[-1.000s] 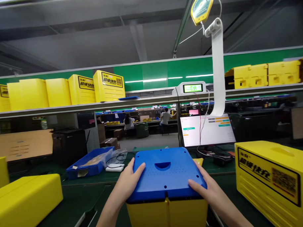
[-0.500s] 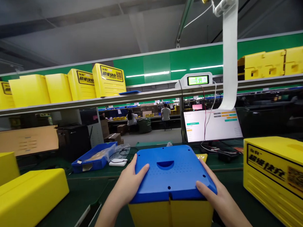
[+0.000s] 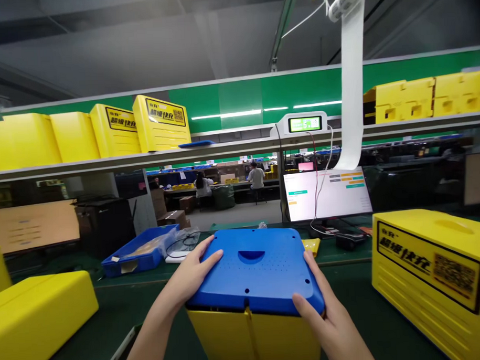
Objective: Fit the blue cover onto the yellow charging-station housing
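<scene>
A blue plastic cover (image 3: 262, 273), with a half-round recess, small vent holes and screw holes, lies on top of a yellow box (image 3: 217, 335) in front of me. My left hand (image 3: 192, 276) grips the cover's left edge, thumb on top. My right hand (image 3: 325, 313) grips its right front corner, thumb over the top and fingers along the side. A thin dark gap shows between cover and box at the front left. The box's lower part is out of frame.
Yellow cases stand at the left (image 3: 44, 318) and right (image 3: 428, 278). Behind are a blue tray (image 3: 130, 257) with plastic bags, a monitor (image 3: 327, 195) and a scanner-like black device (image 3: 350, 239). A shelf (image 3: 231, 149) carries more yellow cases; a label strip (image 3: 353, 87) hangs down. People sit far back.
The whole scene has shifted left in view. A narrow gap now shows under the cover's front left edge, where it looked closed before. Both hands keep their hold on the cover.
</scene>
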Tool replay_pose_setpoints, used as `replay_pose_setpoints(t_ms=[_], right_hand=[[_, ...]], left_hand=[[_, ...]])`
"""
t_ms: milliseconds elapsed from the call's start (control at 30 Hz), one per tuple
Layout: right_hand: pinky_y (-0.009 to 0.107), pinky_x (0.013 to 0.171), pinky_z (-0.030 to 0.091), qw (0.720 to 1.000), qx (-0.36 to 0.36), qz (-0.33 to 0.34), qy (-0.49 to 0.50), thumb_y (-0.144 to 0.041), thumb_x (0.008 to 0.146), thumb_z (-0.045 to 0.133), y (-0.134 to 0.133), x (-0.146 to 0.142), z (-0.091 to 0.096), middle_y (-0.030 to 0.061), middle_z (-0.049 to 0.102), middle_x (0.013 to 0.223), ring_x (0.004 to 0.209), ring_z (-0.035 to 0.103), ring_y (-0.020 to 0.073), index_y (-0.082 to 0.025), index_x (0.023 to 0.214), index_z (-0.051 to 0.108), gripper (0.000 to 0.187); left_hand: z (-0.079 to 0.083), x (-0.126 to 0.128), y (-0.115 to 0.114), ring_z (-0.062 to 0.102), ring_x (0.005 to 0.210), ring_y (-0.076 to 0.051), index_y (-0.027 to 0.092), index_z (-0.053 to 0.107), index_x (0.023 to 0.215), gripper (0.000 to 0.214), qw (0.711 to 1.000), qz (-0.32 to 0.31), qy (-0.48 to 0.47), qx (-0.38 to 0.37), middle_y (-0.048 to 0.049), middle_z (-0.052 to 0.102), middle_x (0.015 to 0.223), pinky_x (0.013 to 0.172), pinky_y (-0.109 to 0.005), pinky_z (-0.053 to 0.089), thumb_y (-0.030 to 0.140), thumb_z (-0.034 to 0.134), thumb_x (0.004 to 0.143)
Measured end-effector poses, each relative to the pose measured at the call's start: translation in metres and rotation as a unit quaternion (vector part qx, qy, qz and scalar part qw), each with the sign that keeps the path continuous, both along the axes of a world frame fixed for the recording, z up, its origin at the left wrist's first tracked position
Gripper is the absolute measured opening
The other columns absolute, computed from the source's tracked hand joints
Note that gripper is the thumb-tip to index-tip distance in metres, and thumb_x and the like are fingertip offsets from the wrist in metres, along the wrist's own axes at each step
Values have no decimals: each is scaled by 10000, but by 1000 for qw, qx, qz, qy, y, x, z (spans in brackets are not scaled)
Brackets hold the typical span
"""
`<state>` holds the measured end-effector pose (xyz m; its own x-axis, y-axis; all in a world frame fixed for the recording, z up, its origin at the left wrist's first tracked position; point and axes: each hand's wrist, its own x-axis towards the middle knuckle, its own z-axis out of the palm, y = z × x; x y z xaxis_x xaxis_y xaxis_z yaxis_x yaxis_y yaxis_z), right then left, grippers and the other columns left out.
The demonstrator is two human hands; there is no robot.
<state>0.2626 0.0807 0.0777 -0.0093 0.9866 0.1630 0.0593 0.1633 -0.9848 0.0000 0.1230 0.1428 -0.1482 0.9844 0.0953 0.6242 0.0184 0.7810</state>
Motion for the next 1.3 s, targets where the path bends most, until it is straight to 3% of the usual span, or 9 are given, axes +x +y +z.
replay_pose_setpoints(t_ms=[133, 367, 500, 633, 767, 933, 1033, 1167, 1300], right_hand=[[429, 1094, 355, 999, 41, -14, -29, -674, 793, 479, 1, 2, -6, -47, 126, 1589, 1425, 214, 288, -392, 1427, 275, 723], [435, 958, 480, 998, 38, -16, -38, -690, 778, 485, 0, 3, -15, -79, 78, 1590, 1414, 217, 333, -426, 1311, 441, 597], [373, 935, 495, 996, 73, -29, -52, -632, 808, 489, -1, 2, -17, -89, 41, 1594, 1428, 185, 319, -372, 1241, 519, 506], [385, 958, 478, 989, 125, -46, -67, -583, 838, 488, 3, 2, -24, -68, 209, 1564, 1400, 266, 289, -380, 1191, 543, 411], [464, 1047, 392, 981, 161, -68, -79, -559, 852, 489, 8, 2, -30, -75, 324, 1509, 1377, 297, 285, -417, 1155, 551, 341], [534, 1052, 346, 978, 181, -78, -66, -541, 872, 469, 13, -2, -37, -55, 331, 1490, 1378, 270, 305, -414, 1142, 534, 305], [563, 1070, 302, 974, 203, -83, -60, -515, 880, 473, 16, -4, -41, -50, 324, 1490, 1386, 254, 304, -418, 1151, 520, 291], [534, 1101, 287, 968, 223, -92, -75, -521, 873, 480, 18, -2, -47, -15, 362, 1480, 1382, 281, 306, -373, 1151, 550, 323], [509, 1069, 350, 969, 208, -97, -89, -577, 860, 462, 19, 2, -44, -7, 374, 1480, 1369, 313, 311, -368, 1147, 557, 368]], left_hand=[[-3, 2, -3, 336, 1365, -302, 414, 319, 1403, 701, 1000, 5, -3, 10, 6, 296, 1534, 1102, -455, 333, 714, 438, 782], [-15, 4, -20, 297, 1388, -304, 395, 320, 1404, 636, 999, 14, 11, 29, 3, 290, 1539, 1125, -479, 298, 672, 366, 834], [3, 7, -12, 134, 1446, -311, 314, 229, 1458, 736, 989, 36, 138, 35, -36, 98, 1591, 1161, -518, 189, 664, 382, 829], [27, 17, 9, -55, 1459, -232, 274, 120, 1482, 753, 940, 9, 286, 186, 10, -36, 1592, 1191, -475, 34, 654, 314, 862], [25, 21, 22, 42, 1457, -265, 306, 100, 1476, 786, 948, -95, 295, 77, 30, 73, 1580, 1183, -502, 91, 734, 220, 828], [29, 21, 30, 110, 1443, -322, 268, 121, 1471, 869, 944, -123, 308, 4, -14, 134, 1566, 1160, -556, 127, 787, 216, 782], [52, 41, 44, 60, 1451, -312, 212, 130, 1477, 891, 932, -138, 331, 60, -62, 139, 1567, 1163, -558, 51, 776, 214, 792], [77, 95, 66, -10, 1462, -219, 218, 173, 1475, 787, 897, -195, 345, 195, -41, 99, 1583, 1183, -469, -1, 700, 189, 852], [62, 137, 82, -37, 1460, -220, 219, 267, 1452, 722, 873, -242, 361, 220, -19, 77, 1585, 1191, -415, -12, 649, 248, 871]])
